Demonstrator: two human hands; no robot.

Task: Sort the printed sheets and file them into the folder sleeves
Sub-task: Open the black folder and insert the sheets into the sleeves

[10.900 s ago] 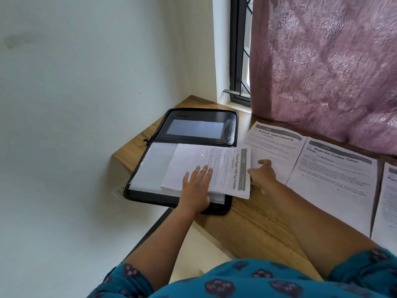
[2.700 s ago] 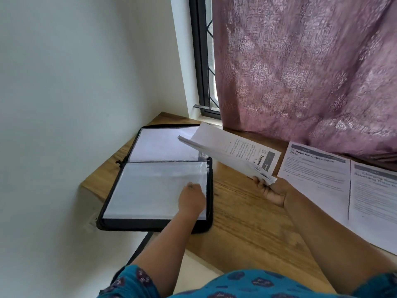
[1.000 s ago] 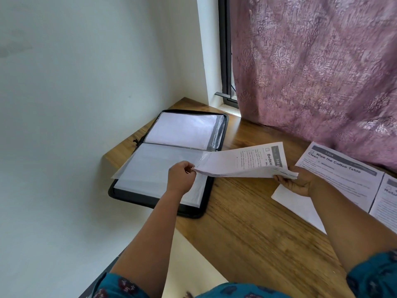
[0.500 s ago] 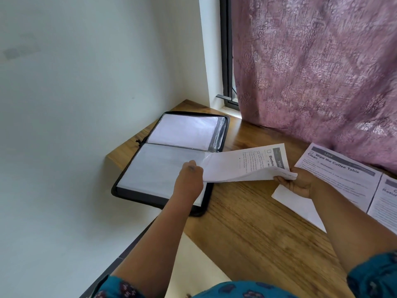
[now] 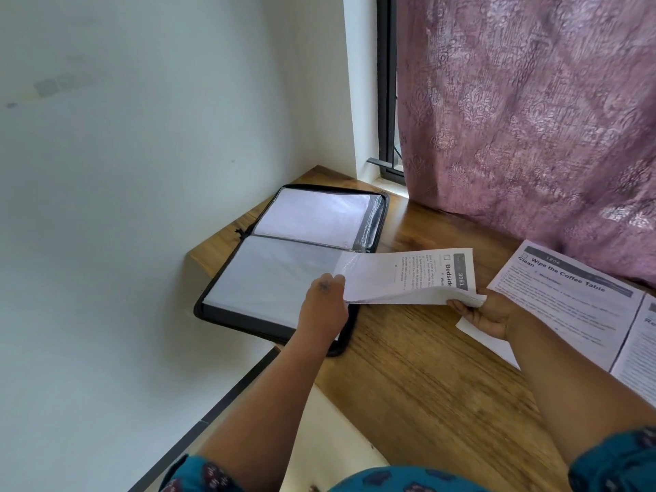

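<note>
Sheet headed "Bedside" [image 5: 408,278], number 3081, hangs between my two hands above the table's wooden top [image 5: 426,378], its left end over the open black zip folder [image 5: 284,278]. My left hand [image 5: 324,307] pinches that end at the clear sleeve [image 5: 277,275]; whether the paper is inside yet, I cannot tell. My right hand [image 5: 488,314] grips the opposite corner. "Wipe the Coffee Table" sheet [image 5: 568,300] lies beside it, below the pink curtain [image 5: 532,118].

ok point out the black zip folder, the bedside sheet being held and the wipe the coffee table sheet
black zip folder [image 5: 248,316]: head view, near black edge
white printed bedside sheet [image 5: 397,278]: head view, middle
white printed coffee table sheet [image 5: 564,300]: head view, text area
</note>
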